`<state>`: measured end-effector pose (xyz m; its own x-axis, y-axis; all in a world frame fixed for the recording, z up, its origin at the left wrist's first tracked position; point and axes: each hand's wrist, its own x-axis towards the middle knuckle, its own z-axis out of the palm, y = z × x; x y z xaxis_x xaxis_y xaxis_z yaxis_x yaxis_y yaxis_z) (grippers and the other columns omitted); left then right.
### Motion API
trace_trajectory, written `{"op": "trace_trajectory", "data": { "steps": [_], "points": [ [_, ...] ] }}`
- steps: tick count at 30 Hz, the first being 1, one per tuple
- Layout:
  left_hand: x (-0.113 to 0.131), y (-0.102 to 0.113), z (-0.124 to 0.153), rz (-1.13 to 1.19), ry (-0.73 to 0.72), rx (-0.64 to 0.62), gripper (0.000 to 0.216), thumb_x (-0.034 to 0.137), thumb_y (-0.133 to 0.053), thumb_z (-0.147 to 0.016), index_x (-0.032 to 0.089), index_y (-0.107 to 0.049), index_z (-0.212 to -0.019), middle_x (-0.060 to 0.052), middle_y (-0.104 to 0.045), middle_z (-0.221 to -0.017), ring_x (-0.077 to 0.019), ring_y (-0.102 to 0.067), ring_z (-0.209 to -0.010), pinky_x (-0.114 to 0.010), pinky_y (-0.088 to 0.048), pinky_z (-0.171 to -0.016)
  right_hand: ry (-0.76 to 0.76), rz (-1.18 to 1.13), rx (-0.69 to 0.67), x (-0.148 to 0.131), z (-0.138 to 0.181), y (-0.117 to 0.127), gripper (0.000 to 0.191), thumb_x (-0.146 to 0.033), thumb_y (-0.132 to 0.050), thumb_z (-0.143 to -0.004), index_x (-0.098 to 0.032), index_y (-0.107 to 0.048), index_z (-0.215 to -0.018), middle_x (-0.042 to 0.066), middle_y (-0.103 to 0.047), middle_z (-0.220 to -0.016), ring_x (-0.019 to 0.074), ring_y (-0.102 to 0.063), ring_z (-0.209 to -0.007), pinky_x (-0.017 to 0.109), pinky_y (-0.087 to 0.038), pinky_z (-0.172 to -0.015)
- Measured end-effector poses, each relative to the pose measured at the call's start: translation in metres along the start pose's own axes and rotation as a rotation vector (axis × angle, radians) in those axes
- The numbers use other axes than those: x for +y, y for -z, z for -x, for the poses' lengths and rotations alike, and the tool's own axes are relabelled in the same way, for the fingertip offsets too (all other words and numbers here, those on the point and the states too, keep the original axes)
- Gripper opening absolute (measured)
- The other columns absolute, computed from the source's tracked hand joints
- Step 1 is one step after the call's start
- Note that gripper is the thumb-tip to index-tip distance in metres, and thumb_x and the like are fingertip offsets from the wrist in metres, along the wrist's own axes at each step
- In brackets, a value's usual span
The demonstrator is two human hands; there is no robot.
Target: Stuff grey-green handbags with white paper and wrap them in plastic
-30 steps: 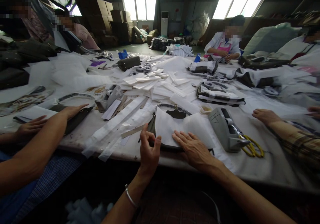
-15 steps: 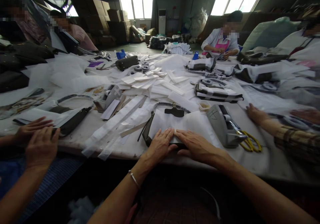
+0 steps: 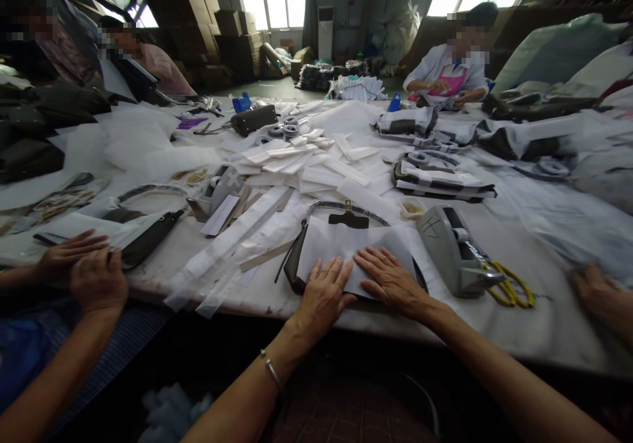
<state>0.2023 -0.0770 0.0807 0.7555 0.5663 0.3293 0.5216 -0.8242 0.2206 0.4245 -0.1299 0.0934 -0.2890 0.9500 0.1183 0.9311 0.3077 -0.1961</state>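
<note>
Both hands lie flat with spread fingers, low in the frame's centre: the left hand [image 3: 324,291] and right hand [image 3: 393,280] press white wrapping paper [image 3: 346,245] onto a dark handbag [image 3: 295,265]. A grey tape dispenser [image 3: 452,248] stands just right, beside yellow scissors [image 3: 514,291].

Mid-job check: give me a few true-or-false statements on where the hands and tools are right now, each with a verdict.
1. The left hand and right hand lie flat on the white sheet that covers the dark bag. True.
2. The right hand holds the yellow-handled scissors. False: the scissors lie untouched beside the grey tape dispenser.
3. The grey tape dispenser stands to the right of the dark bag. True.
4. The left wrist is bare. False: it wears a thin bracelet.
</note>
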Motion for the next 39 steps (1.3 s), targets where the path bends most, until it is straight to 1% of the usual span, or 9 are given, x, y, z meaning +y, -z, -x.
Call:
{"op": "trace_trajectory", "data": {
  "steps": [6,10,18,21,26,29,33,35,39],
  "points": [
    [-0.004,0.011,0.001,0.176,-0.004,0.058,0.042,0.017,-0.049,-0.096,0.019,-0.046,-0.138,-0.014,-0.057,-0.138,-0.024,-0.052,-0.131,-0.054,-0.037,-0.113,-0.049,-0.068,-0.14,-0.01,-0.017,0.024,0.053,-0.05,-0.039,-0.101,-0.027,-0.041,-0.148,0.007,-0.04,-0.154,0.0266,-0.031,-0.145,0.055,-0.024,-0.118],
    [-0.007,0.006,0.003,0.209,0.004,0.162,0.041,0.004,-0.038,-0.093,0.018,-0.053,-0.129,-0.011,-0.062,-0.131,-0.0207,-0.057,-0.124,-0.05,-0.04,-0.112,-0.065,-0.075,-0.173,-0.018,-0.027,0.025,0.056,-0.054,-0.039,-0.1,-0.027,-0.042,-0.148,0.008,-0.042,-0.153,0.0275,-0.032,-0.144,0.056,-0.025,-0.117],
    [-0.01,0.018,-0.003,0.033,-0.093,0.312,0.021,0.007,-0.044,-0.092,0.016,-0.061,-0.099,-0.009,-0.068,-0.111,-0.0205,-0.063,-0.11,-0.042,-0.044,-0.108,-0.036,-0.044,0.019,-0.019,-0.019,0.009,0.057,-0.048,-0.044,-0.099,-0.022,-0.038,-0.15,0.009,-0.044,-0.151,0.0253,-0.034,-0.143,0.054,-0.025,-0.118],
    [-0.01,0.024,-0.004,0.007,-0.116,0.256,0.019,0.007,-0.044,-0.091,0.015,-0.06,-0.099,-0.01,-0.067,-0.112,-0.0216,-0.061,-0.113,-0.041,-0.043,-0.108,-0.014,-0.054,0.065,-0.018,-0.016,0.007,0.055,-0.044,-0.048,-0.099,-0.025,-0.038,-0.15,0.009,-0.046,-0.151,0.0253,-0.036,-0.142,0.054,-0.026,-0.118],
    [-0.004,0.034,-0.003,-0.04,-0.082,0.022,0.017,0.008,-0.047,-0.091,0.015,-0.059,-0.099,-0.01,-0.067,-0.103,-0.0238,-0.063,-0.103,-0.04,-0.05,-0.095,0.013,-0.025,0.05,-0.019,-0.015,0.006,0.049,-0.043,-0.048,-0.099,-0.026,-0.046,-0.145,0.009,-0.049,-0.148,0.0269,-0.039,-0.141,0.056,-0.026,-0.117],
    [0.0,0.045,-0.008,-0.005,-0.069,-0.079,0.01,0.022,-0.054,-0.093,0.017,-0.059,-0.101,-0.009,-0.067,-0.101,-0.0252,-0.064,-0.097,-0.039,-0.052,-0.088,0.017,0.007,0.033,-0.019,-0.016,0.004,0.049,-0.043,-0.047,-0.099,-0.023,-0.046,-0.145,0.008,-0.049,-0.148,0.027,-0.038,-0.141,0.056,-0.026,-0.117],
    [0.002,0.052,-0.022,0.0,-0.053,-0.141,0.025,0.041,-0.055,-0.095,0.018,-0.06,-0.105,-0.008,-0.067,-0.089,-0.0243,-0.066,-0.083,-0.036,-0.054,-0.075,0.038,0.053,0.039,-0.018,-0.015,-0.001,0.051,-0.042,-0.048,-0.099,-0.023,-0.043,-0.147,0.008,-0.046,-0.15,0.0277,-0.036,-0.142,0.056,-0.026,-0.117],
    [0.003,0.049,-0.03,-0.039,-0.065,-0.153,0.018,0.033,-0.055,-0.095,0.017,-0.061,-0.1,-0.009,-0.068,-0.089,-0.0246,-0.066,-0.083,-0.036,-0.054,-0.074,0.037,0.071,0.043,-0.018,-0.015,-0.003,0.052,-0.043,-0.047,-0.099,-0.023,-0.043,-0.147,0.007,-0.046,-0.15,0.0281,-0.036,-0.142,0.056,-0.026,-0.117],
    [0.003,0.035,-0.038,-0.006,-0.15,-0.121,0.008,0.013,-0.057,-0.092,0.014,-0.061,-0.098,-0.012,-0.067,-0.108,-0.0242,-0.064,-0.103,-0.036,-0.053,-0.09,0.027,0.085,0.04,-0.019,-0.015,-0.005,0.05,-0.041,-0.046,-0.1,-0.021,-0.045,-0.145,0.007,-0.046,-0.15,0.0285,-0.037,-0.141,0.055,-0.025,-0.118]
  ]
}}
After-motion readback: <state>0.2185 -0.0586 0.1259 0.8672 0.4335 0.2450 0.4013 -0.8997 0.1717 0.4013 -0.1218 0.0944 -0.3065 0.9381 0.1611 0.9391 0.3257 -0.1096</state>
